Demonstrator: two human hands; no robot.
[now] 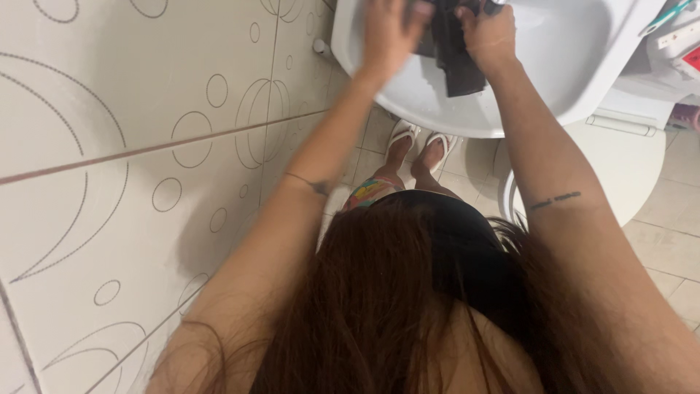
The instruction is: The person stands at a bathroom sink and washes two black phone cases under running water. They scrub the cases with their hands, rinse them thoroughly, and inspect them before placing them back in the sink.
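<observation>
Both hands work a dark cloth (453, 51) over the white sink (583, 66) at twelve o'clock. The left hand (390, 33), blurred, closes around it; the right hand (487, 33) grips it, letting drips fall inside.

**Tiled bathroom seen from above**

Pale glossy wall tiles (131, 146) on the left, patterned with thin circles and curved lines, crossed by a narrow brownish grout stripe. Beige square floor tiles (667, 244) lower right. White sink (576, 58) at top centre, close beside the wall. White toilet (620, 164) just below it on the right. Soft, even light, faint shadow on the wall.
</observation>
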